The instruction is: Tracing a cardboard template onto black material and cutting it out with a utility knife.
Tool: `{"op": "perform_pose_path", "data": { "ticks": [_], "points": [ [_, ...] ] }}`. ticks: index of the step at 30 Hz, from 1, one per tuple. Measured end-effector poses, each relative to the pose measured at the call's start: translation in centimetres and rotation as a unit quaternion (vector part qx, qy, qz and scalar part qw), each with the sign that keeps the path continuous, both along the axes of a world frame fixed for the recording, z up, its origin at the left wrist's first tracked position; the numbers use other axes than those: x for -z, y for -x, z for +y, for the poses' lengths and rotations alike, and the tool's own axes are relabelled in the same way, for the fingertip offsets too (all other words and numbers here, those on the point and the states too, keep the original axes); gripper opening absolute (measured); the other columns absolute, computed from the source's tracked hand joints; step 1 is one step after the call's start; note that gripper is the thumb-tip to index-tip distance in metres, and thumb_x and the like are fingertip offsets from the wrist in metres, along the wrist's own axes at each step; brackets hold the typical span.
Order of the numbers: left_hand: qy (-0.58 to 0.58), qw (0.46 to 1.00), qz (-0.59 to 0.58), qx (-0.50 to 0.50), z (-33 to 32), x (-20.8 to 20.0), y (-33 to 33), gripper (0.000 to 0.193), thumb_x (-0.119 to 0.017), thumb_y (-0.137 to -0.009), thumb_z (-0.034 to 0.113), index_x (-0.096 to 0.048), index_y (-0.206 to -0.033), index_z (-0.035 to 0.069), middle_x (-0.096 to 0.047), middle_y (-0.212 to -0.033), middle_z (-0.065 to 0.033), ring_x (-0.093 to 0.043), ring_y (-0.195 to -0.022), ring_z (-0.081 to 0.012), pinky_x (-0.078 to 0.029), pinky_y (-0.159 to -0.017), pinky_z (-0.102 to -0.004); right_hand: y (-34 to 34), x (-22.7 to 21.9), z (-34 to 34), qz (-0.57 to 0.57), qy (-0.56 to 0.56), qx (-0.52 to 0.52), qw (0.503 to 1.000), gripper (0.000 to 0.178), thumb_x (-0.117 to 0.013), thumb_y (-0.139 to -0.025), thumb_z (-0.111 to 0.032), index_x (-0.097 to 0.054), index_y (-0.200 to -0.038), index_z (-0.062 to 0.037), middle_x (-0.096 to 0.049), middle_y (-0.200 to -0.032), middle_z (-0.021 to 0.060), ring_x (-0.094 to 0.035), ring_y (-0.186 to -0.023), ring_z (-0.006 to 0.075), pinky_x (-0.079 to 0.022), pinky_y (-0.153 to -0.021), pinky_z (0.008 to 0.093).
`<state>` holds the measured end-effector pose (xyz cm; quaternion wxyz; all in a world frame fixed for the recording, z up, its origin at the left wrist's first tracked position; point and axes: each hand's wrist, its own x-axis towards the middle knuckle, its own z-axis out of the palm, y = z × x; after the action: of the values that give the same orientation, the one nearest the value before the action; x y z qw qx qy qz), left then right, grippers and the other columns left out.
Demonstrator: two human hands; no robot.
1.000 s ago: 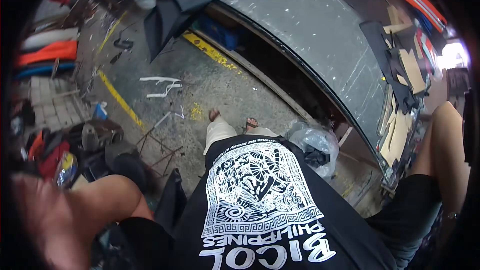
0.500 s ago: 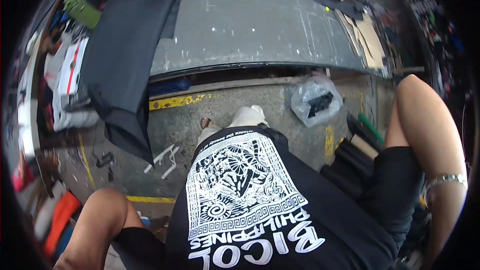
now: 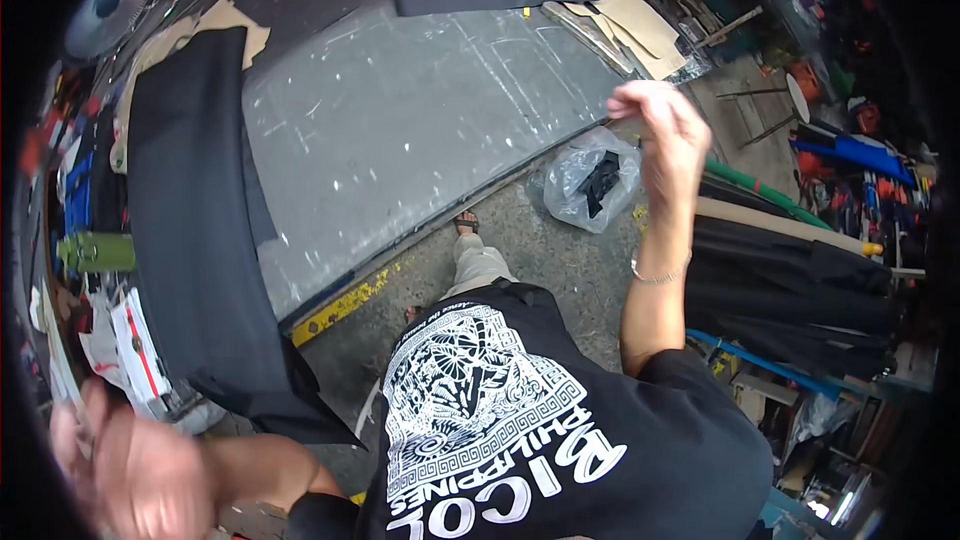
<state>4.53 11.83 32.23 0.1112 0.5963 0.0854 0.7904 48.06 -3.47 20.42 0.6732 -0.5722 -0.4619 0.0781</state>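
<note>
My right hand (image 3: 662,125) is raised over the table's near right corner, its fingers loosely bent and apart, with nothing visible in them. My left hand (image 3: 140,470) is at the lower left, smeared by motion, so its grip is unclear. Nearest to it is a long folded length of black fabric (image 3: 195,190), which lies along the left side of the grey worktable (image 3: 400,130) and hangs past its near edge. Below my right hand, a clear plastic bag (image 3: 565,195) with black scraps inside rests on the floor.
Brown paper pieces (image 3: 640,30) and dark fabric (image 3: 480,0) lie at the table's far side. Rolls of black material (image 3: 780,275) are stacked to my right, beside a green tube (image 3: 765,192). A green cylinder (image 3: 100,252) stands at the left; a fan (image 3: 115,5) is beyond.
Both hands have come up into view, the right one over the table corner, the left one at lower left. My view has turned right, and my body is closer to the table.
</note>
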Motion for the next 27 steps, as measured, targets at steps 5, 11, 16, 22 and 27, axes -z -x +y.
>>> {"op": "perform_pose_path", "data": {
  "ticks": [5, 11, 16, 22, 27],
  "points": [
    [0.413, 0.799, 0.431, -0.067, 4.7, 17.5, -3.7, 0.031, -0.063, -0.096, 0.018, -0.063, -0.120, 0.000, -0.059, -0.128, -0.0160, -0.056, -0.122, -0.0289, -0.039, -0.112, -0.0398, -8.9, 12.4, 1.8, 0.174, 0.106, 0.143, 0.968, 0.028, -0.066, -0.099, -0.025, -0.072, -0.111, 0.0000, -0.072, -0.102, 0.0092, -0.070, -0.089, 0.0163, -0.056, -0.077, 0.0271],
    [0.516, 0.530, 0.585, -0.333, 4.4, 37.7, -12.0, 0.071, -0.046, -0.102, 0.054, -0.032, -0.156, 0.011, -0.019, -0.166, -0.0184, -0.011, -0.153, -0.0417, -0.005, -0.119, -0.0657, -27.8, 20.3, 10.8, 0.147, 0.169, 0.134, 0.965, 0.030, -0.067, -0.099, -0.031, -0.072, -0.112, -0.0048, -0.070, -0.104, 0.0015, -0.065, -0.092, 0.0107, -0.054, -0.074, 0.0263],
    [0.502, 0.525, 0.584, -0.362, 7.7, 35.8, -16.7, 0.066, -0.047, -0.101, 0.051, -0.037, -0.154, 0.012, -0.027, -0.163, -0.0156, -0.015, -0.153, -0.0377, -0.009, -0.121, -0.0604, -40.8, 27.3, 8.8, -0.012, 0.242, 0.232, 0.942, 0.025, -0.067, -0.098, -0.017, -0.070, -0.115, 0.0018, -0.071, -0.112, 0.0135, -0.067, -0.102, 0.0199, -0.051, -0.094, 0.0313],
    [0.500, 0.547, 0.580, -0.337, 7.3, 35.5, -17.3, 0.066, -0.047, -0.100, 0.052, -0.038, -0.153, 0.014, -0.026, -0.164, -0.0152, -0.016, -0.153, -0.0381, -0.008, -0.121, -0.0620, -46.9, 30.6, 1.4, -0.074, 0.373, 0.204, 0.902, 0.041, -0.074, -0.091, -0.019, -0.066, -0.126, 0.0012, -0.068, -0.115, 0.0126, -0.063, -0.099, 0.0203, -0.050, -0.089, 0.0322],
    [0.497, 0.563, 0.583, -0.310, 7.8, 36.2, -18.7, 0.067, -0.049, -0.099, 0.052, -0.038, -0.153, 0.014, -0.027, -0.163, -0.0155, -0.016, -0.153, -0.0390, -0.009, -0.121, -0.0620, -47.9, 29.7, -2.5, -0.009, 0.351, 0.211, 0.912, 0.049, -0.077, -0.090, -0.026, -0.065, -0.126, 0.0044, -0.070, -0.113, 0.0140, -0.064, -0.097, 0.0204, -0.051, -0.087, 0.0324]
  ]
}}
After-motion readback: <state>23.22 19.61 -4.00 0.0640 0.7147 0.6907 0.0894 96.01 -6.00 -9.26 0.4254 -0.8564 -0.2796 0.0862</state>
